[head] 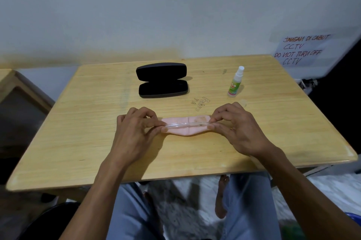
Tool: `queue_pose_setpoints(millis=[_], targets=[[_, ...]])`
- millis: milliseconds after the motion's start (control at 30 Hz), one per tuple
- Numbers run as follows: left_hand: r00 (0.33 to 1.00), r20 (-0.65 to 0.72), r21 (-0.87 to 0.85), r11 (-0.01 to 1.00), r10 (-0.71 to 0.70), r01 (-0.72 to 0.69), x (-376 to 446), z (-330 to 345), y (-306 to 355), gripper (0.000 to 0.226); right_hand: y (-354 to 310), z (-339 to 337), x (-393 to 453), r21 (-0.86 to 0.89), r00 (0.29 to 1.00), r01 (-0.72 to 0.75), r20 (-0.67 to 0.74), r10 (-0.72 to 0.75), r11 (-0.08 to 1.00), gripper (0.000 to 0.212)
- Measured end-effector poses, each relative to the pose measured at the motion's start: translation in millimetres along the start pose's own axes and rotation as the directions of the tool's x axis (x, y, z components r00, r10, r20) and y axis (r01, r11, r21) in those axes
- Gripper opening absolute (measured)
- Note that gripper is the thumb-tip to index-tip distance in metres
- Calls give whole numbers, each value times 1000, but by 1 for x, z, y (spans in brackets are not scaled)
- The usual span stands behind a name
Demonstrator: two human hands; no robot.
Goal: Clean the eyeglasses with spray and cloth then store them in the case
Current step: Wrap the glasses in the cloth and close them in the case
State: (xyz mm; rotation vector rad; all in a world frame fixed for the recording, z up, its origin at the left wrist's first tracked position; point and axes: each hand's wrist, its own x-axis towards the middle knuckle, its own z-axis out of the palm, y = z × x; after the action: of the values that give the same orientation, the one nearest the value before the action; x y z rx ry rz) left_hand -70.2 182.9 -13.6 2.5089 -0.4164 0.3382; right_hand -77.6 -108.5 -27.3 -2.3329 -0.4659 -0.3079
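Note:
Clear-framed eyeglasses [186,123] are held level just above a pink cloth [188,132] that lies on the wooden table [88,142]. My left hand [136,132] pinches the left end of the frame and my right hand [236,128] pinches the right end. A black glasses case [162,80] lies open farther back at the table's middle. A small spray bottle [235,82] with a green label and white nozzle stands upright to the right of the case. A small clear cap [243,102] sits on the table by my right hand.
Handwriting is scrawled on the tabletop between the case and the cloth. A paper notice [300,49] hangs on a white surface at the right. Another wooden table [11,83] stands to the left. My legs and a bare foot show below the front edge.

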Motion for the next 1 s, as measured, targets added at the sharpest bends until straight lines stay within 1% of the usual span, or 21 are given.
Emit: queue_pose_setpoints(millis=[100,200,300,433,500,733,867,1000], targets=[[999,-32,-8,1000,11,-11,6,-8,-4,34,-4,3,12,33,1000,22,-19,-22,999,12],[997,-78,-6,1000,20,-21,17,-19,-10,36,-9,6,31,32,997,62,-45,-61,998,13],[992,-121,19,999,30,-28,34,-29,-19,32,-13,8,58,45,994,79,-75,-76,996,11],[987,-160,44,999,-6,14,64,-36,-37,19,-15,15,99,31,990,102,-96,-99,994,10],[987,-156,44,998,-28,35,79,-36,-46,20,-12,20,116,33,993,88,-87,-84,996,10],[996,-59,25,997,-72,74,114,-22,-74,22,6,40,145,81,1000,-13,-10,14,997,9],[997,-37,-2,997,-74,74,120,-16,-82,21,14,47,148,66,999,-43,4,43,997,10],[998,-33,-6,999,-46,46,121,-14,-86,22,17,49,146,62,999,-43,6,43,997,9]])
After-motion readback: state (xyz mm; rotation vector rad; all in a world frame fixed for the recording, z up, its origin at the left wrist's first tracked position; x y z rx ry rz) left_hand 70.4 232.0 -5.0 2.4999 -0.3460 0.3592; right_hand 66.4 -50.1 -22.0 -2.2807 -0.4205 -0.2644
